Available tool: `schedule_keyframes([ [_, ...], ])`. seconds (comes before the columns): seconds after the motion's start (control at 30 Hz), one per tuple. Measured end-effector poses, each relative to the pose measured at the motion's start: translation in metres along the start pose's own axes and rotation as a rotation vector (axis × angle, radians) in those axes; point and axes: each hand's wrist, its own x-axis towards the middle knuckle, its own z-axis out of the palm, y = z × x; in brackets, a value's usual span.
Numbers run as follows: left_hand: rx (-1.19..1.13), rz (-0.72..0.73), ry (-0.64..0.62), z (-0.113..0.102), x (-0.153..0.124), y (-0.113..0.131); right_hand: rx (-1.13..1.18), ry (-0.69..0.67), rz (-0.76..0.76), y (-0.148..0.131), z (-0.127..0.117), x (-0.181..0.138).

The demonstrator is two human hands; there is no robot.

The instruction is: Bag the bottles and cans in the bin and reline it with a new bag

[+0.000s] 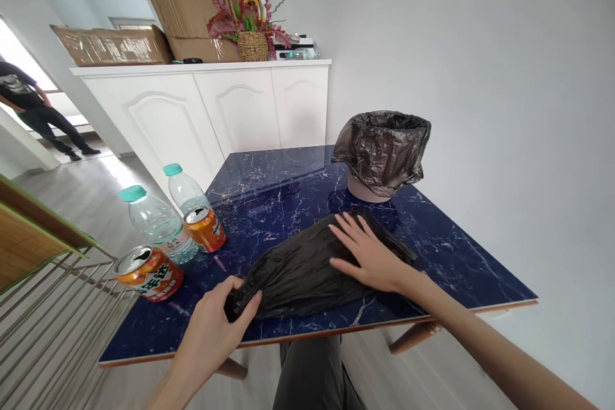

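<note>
A black plastic bag lies flattened in a long strip across the near part of the blue marbled table. Around its left end curl the fingers and thumb of my left hand, gripping the gathered plastic. My right hand rests flat on the bag's right part, fingers spread. Beyond it stands a bin with a light-coloured base, lined with a dark bag whose edge folds down over the outside.
Along the table's left edge stand two orange drink cans and two clear bottles with teal caps. A metal rack is at the left. Behind are a white cabinet, cartons and a flower basket. A person stands far left.
</note>
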Motion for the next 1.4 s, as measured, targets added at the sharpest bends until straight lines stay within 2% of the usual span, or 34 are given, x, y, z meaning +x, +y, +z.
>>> schedule_keyframes([
  [0.07, -0.145, -0.084, -0.102, -0.014, -0.007, 0.019, 0.104, -0.012, -0.129, -0.034, -0.007, -0.014],
  [0.17, -0.323, -0.049, -0.111, -0.027, -0.018, 0.054, 0.342, -0.071, -0.218, -0.091, -0.011, -0.03],
  [0.2, -0.345, -0.007, -0.098, -0.029, -0.022, 0.066, 0.439, -0.056, -0.203, -0.108, -0.011, -0.034],
  [0.3, -0.327, 0.188, -0.044, -0.03, -0.027, 0.093, 0.834, -0.02, -0.03, -0.144, -0.009, -0.038],
  [0.37, -0.29, 0.328, 0.015, -0.025, -0.024, 0.1, 1.061, -0.008, 0.135, -0.151, -0.006, -0.038],
  [0.47, -0.181, 0.458, 0.114, -0.012, -0.013, 0.097, 1.261, 0.06, 0.454, -0.138, -0.001, -0.035],
  [0.5, -0.133, 0.497, 0.117, -0.006, -0.009, 0.093, 1.302, 0.086, 0.539, -0.128, 0.0, -0.034],
  [0.57, -0.032, 0.587, 0.046, 0.007, 0.0, 0.085, 1.331, 0.126, 0.625, -0.105, 0.002, -0.029],
  [0.7, 0.154, 0.725, -0.143, 0.035, 0.012, 0.076, 1.09, 0.172, 0.525, -0.057, 0.0, -0.018],
  [0.77, 0.225, 0.731, -0.156, 0.05, 0.016, 0.075, 0.872, 0.229, 0.494, -0.042, -0.002, -0.015],
  [0.83, 0.271, 0.712, -0.145, 0.065, 0.019, 0.075, 0.587, 0.351, 0.457, -0.037, -0.002, -0.014],
  [0.9, 0.298, 0.699, -0.13, 0.078, 0.022, 0.077, 0.299, 0.417, 0.327, -0.04, -0.002, -0.013],
  [0.93, 0.306, 0.699, -0.122, 0.084, 0.024, 0.078, 0.193, 0.394, 0.239, -0.044, -0.001, -0.013],
  [1.03, 0.314, 0.709, -0.098, 0.098, 0.029, 0.081, 0.063, 0.188, 0.059, -0.054, 0.005, -0.008],
  [1.17, 0.293, 0.689, -0.113, 0.107, 0.035, 0.083, -0.012, 0.033, 0.074, -0.045, 0.016, 0.0],
  [1.4, 0.237, 0.657, -0.164, 0.111, 0.038, 0.082, -0.085, -0.013, 0.076, -0.002, 0.033, -0.003],
])
